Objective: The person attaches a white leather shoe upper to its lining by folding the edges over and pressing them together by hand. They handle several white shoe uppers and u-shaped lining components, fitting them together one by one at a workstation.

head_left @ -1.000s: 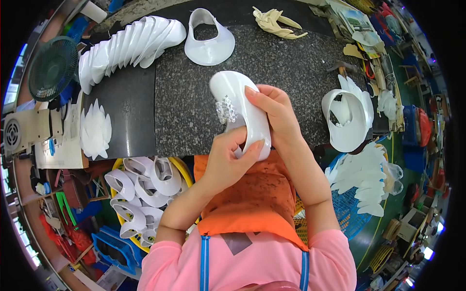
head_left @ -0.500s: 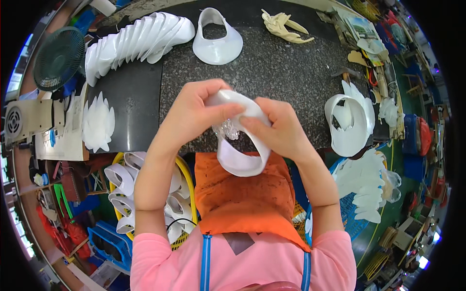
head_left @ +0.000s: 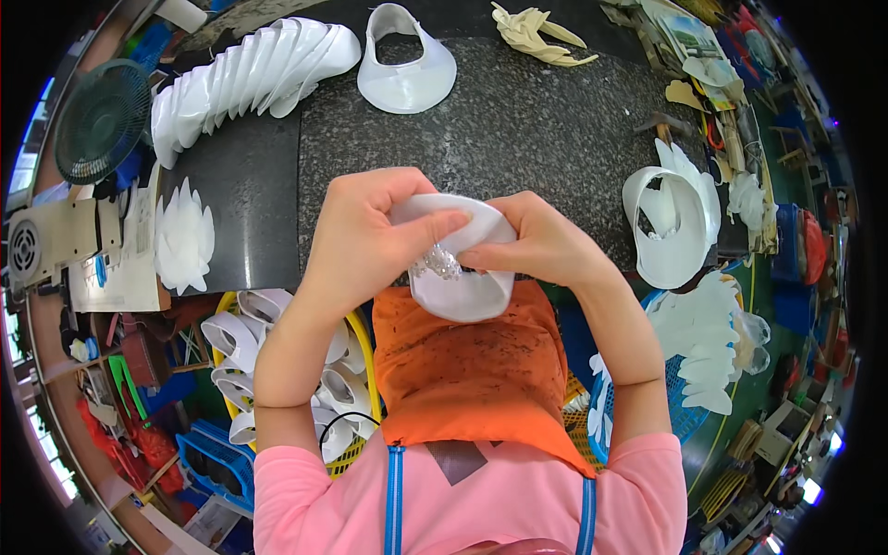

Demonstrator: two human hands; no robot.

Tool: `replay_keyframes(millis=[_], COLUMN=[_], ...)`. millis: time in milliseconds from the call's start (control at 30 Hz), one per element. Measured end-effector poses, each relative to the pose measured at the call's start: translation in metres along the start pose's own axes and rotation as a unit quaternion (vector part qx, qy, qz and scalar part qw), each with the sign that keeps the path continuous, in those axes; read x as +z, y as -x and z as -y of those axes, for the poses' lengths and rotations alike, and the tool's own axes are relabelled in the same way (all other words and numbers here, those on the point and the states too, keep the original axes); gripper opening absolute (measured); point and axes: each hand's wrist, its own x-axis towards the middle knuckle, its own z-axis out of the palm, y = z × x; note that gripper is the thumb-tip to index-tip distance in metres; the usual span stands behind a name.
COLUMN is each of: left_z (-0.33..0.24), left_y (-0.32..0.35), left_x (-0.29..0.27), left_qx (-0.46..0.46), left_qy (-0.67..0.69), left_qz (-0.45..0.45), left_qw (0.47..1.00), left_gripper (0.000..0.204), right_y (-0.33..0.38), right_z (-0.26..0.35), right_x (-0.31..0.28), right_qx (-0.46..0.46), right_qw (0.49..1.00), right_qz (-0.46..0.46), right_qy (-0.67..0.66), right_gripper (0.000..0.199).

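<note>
Both my hands hold one white shoe upper [head_left: 460,294] with a sparkling beaded ornament [head_left: 437,264] just above the orange cloth [head_left: 467,370] on my lap. My left hand [head_left: 365,236] grips its top left, with the thumb lying across the white piece. My right hand [head_left: 536,242] pinches its right side, fingertips next to the ornament. The upper hangs at the near edge of the dark speckled stone worktop [head_left: 518,120].
A fanned row of white uppers [head_left: 245,79] and a single curved upper [head_left: 407,69] lie at the far side of the worktop. More white uppers [head_left: 671,222] sit at the right. A yellow basket [head_left: 277,361] of uppers stands lower left, a fan [head_left: 97,120] far left.
The upper has been turned and lowered from over the worktop toward my lap. My left hand moved up onto its top, and the ornament now faces me.
</note>
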Motion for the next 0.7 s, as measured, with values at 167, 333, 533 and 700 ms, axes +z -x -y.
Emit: replay_keyframes(millis=[167, 333, 533, 700], left_z=[-0.005, 0.0, 0.018, 0.082], left_y=[-0.003, -0.009, -0.008, 0.012], left_x=[-0.007, -0.01, -0.004, -0.001], left_qx=[-0.011, -0.052, -0.04, -0.096], left_qy=[0.005, 0.033, 0.209, 0.493], left_qz=[0.044, 0.049, 0.04, 0.16], left_qw=[0.999, 0.997, 0.976, 0.85], left_gripper=[0.014, 0.016, 0.03, 0.031], right_y=[0.005, 0.001, 0.0, -0.005], right_z=[-0.004, -0.016, -0.012, -0.033], right_x=[0.009, 0.003, -0.003, -0.004], right_qx=[0.002, 0.06, 0.019, -0.014], right_qw=[0.999, 0.986, 0.994, 0.941], right_qz=[0.003, 0.054, -0.026, -0.057], right_qy=[-0.039, -0.143, -0.107, -0.334], right_gripper=[0.026, 0.027, 0.037, 0.032])
